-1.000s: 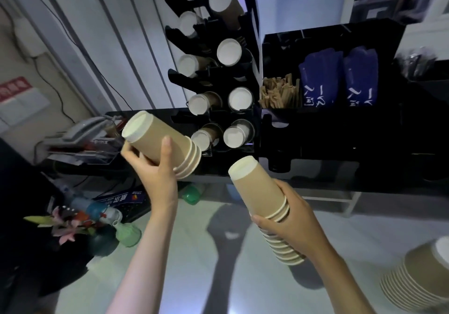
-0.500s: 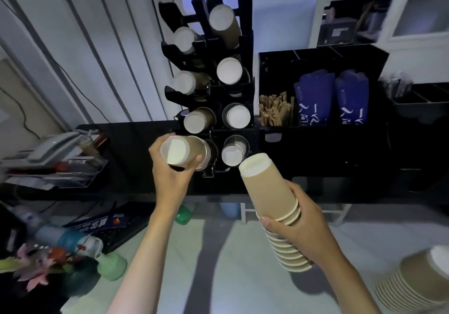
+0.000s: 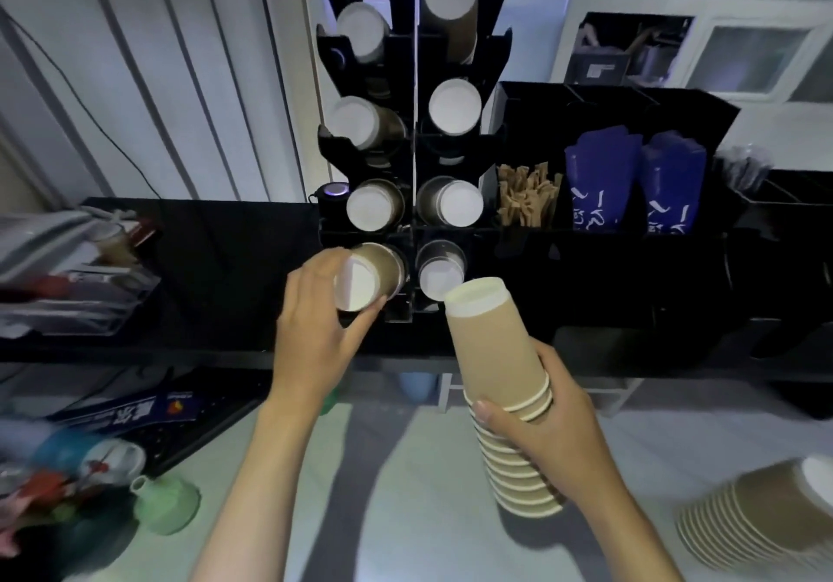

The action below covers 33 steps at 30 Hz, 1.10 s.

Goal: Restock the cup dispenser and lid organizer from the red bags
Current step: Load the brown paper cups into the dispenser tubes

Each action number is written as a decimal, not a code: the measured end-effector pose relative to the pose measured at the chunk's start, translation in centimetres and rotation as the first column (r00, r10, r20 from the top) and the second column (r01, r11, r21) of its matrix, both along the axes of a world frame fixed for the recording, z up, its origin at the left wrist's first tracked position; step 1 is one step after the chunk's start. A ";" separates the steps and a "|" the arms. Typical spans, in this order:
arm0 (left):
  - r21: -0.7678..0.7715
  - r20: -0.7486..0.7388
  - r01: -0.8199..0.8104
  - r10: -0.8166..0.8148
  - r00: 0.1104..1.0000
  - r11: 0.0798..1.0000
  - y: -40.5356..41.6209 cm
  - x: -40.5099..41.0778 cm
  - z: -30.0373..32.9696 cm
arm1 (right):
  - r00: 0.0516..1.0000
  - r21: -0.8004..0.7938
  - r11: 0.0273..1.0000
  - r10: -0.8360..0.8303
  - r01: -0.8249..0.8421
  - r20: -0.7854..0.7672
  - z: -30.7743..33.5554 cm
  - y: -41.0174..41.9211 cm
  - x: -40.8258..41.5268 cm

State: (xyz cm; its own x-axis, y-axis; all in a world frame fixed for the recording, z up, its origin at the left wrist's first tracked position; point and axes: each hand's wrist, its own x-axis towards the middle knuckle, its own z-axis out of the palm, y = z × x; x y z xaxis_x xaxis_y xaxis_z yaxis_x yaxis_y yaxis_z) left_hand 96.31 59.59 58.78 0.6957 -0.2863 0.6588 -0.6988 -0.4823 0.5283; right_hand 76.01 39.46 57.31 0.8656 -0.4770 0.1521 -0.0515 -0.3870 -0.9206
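Cups point(image 3: 369, 277) sit in the left hand point(image 3: 315, 333), whose fingers curl round their base end as they lie sideways with the rim end inside the bottom-left slot of the dispenser point(image 3: 412, 167). The white bottom of the outermost cup faces the camera. The dispenser is a black rack with two columns of slots, and each visible slot shows a cup bottom. The right hand point(image 3: 554, 428) is wrapped around a stack point(image 3: 509, 396) of brown cups, held upside down and tilted, its top just below the bottom-right slot. The thumb lies across the rims at the middle of the stack.

Right of the dispenser stands a black organizer point(image 3: 608, 104) holding brown packets point(image 3: 527, 196) and two blue bags point(image 3: 635, 180). Another pile point(image 3: 757, 514) of cups lies on its side on the pale tabletop point(image 3: 405, 491) at the lower right. A green vase point(image 3: 167, 509) stands at the lower left, near blurred coloured items.
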 end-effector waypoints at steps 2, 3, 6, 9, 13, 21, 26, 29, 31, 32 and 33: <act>0.110 0.015 -0.012 0.011 1.000 0.994 -0.3 0.7 -0.1 | 1.000 0.017 1.000 0.001 -0.001 -0.001 0.4 0.2 0.4; 0.165 0.023 -0.021 0.018 1.000 0.986 -0.5 1.1 -0.3 | 1.000 0.023 1.000 0.000 0.000 0.002 0.7 0.1 0.6; 0.217 -0.020 -0.026 0.031 0.999 0.976 -1.0 1.4 -1.0 | 1.000 0.036 0.999 -0.018 0.017 0.015 1.4 -0.4 0.6; 0.194 -0.015 -0.039 0.043 0.999 0.980 -1.2 0.8 -1.4 | 0.999 0.054 0.998 -0.033 0.031 0.040 1.9 -0.9 0.2; 0.237 0.030 -0.100 0.095 0.995 0.966 -1.5 0.8 -1.2 | 0.997 0.084 0.996 -0.032 0.026 0.069 1.7 -1.3 -0.7; 0.339 0.022 -0.176 0.179 0.984 0.924 -2.1 0.0 -0.3 | 0.990 0.234 0.972 -0.044 0.012 0.133 1.7 -1.0 -1.9; 0.117 -0.052 -0.038 0.044 0.998 0.992 -2.6 -6.4 2.5 | 0.983 0.366 0.930 -0.095 0.030 0.159 2.8 0.6 -1.6; -0.256 -0.435 0.359 -0.438 0.787 0.898 -4.5 -12.4 3.8 | 0.979 0.368 0.930 -0.077 0.003 0.189 3.4 2.1 -1.6; -0.501 -0.533 0.357 -0.606 0.591 0.789 -5.6 -15.0 3.7 | 0.982 0.302 0.950 0.017 -0.074 0.189 3.5 2.8 -1.8; -0.587 -0.535 0.299 -0.638 0.554 0.752 -5.9 -15.6 3.5 | 0.981 0.266 0.957 0.068 -0.116 0.181 3.6 2.9 -2.1; -0.662 -0.520 0.247 -0.671 0.529 0.708 -6.1 -15.8 3.4 | 0.978 0.238 0.959 0.117 -0.157 0.174 3.6 2.8 -2.4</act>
